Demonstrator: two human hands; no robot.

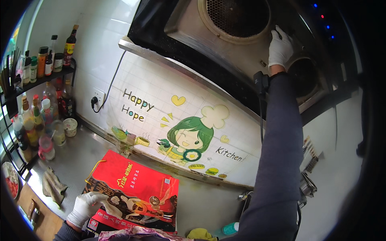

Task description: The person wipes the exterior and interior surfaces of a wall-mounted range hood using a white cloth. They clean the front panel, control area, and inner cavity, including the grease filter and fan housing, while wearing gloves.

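My right hand [281, 46], in a white disposable glove, is raised to the greasy metal underside of a range hood [193, 25]. Its fingers point up between the large round mesh-covered intake [238, 15] and a second, darker round opening [303, 73]; I see nothing held in it. Low on the left, my left hand [86, 208] is also gloved. It hovers over or rests on a red printed carrier bag [135, 177], thumb apart from the loosely bent fingers, nothing visible in its grasp. The bag lies on the steel countertop [208, 197].
Sauce bottles [70, 43] and spice jars fill a black rack [49, 78] at left. A rag [53, 186] lies near a wooden board [43, 223] bearing a knife [33, 212]. A power cord [116, 81] runs down the wall. A green-capped bottle [230, 229] and yellow-green cloth [199, 234] sit in front.
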